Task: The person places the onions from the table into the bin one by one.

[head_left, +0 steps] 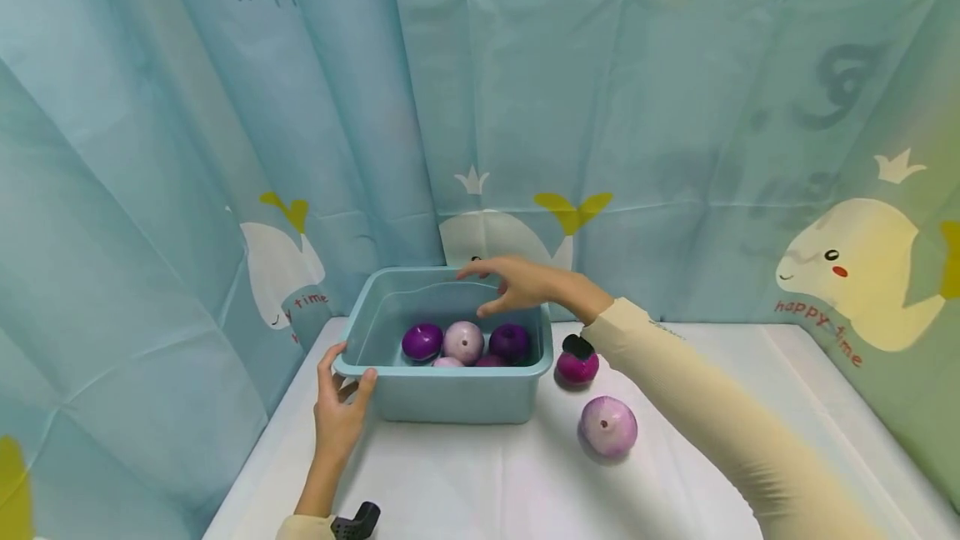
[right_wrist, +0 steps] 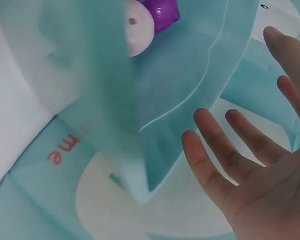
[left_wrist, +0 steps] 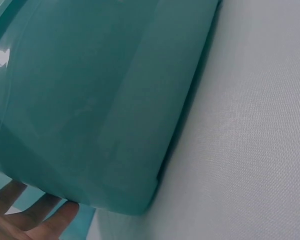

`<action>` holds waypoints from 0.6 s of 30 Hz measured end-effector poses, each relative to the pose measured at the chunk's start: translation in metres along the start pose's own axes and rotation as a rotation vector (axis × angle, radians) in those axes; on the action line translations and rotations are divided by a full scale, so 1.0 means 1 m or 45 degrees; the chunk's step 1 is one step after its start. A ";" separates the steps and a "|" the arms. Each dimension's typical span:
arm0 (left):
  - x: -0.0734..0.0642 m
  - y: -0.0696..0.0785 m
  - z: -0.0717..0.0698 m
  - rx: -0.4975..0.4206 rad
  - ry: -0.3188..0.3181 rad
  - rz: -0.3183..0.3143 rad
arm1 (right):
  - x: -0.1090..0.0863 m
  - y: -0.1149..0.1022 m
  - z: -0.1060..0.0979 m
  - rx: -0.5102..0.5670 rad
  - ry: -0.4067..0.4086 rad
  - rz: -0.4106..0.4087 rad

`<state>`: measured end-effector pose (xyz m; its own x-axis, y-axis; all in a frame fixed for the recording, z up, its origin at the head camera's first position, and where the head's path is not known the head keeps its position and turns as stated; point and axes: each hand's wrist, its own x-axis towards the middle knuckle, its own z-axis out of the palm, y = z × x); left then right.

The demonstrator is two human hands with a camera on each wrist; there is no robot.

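Observation:
A light blue plastic bin point(head_left: 457, 394) stands on the white table. Inside it lie several onions, among them a purple onion point(head_left: 422, 342), a pale onion point(head_left: 463, 342) and a dark purple onion point(head_left: 509, 342). My left hand point(head_left: 341, 407) grips the bin's front left corner, thumb at the front rim and fingers around the left side; its fingers point(left_wrist: 57, 220) show at the bin's edge in the left wrist view. Over the right part of the bin, my right hand point(head_left: 517, 283) hangs with spread fingers and holds nothing. In the right wrist view its palm point(right_wrist: 270, 200) shows bare beside the rim.
Right of the bin, a magenta onion point(head_left: 577, 369) sits partly behind the right wrist's black camera point(head_left: 577, 347). A large pale purple onion point(head_left: 608, 427) lies nearer on the table point(head_left: 480, 482). A blue curtain point(head_left: 525, 107) with whale prints hangs behind.

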<state>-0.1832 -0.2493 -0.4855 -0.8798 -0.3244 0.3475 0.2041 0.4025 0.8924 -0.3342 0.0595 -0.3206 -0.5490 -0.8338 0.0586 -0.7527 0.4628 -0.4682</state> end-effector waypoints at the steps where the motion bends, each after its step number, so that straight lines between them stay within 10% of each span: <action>1: 0.000 0.000 0.001 -0.007 -0.003 -0.001 | -0.005 0.002 0.000 0.002 0.012 -0.005; 18: -0.002 0.004 -0.002 -0.031 -0.078 -0.024 | -0.086 0.020 0.003 -0.037 0.226 -0.113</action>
<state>-0.1796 -0.2484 -0.4816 -0.9079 -0.2787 0.3130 0.1971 0.3753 0.9057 -0.3013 0.1392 -0.3379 -0.5336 -0.8066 0.2541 -0.8097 0.4006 -0.4288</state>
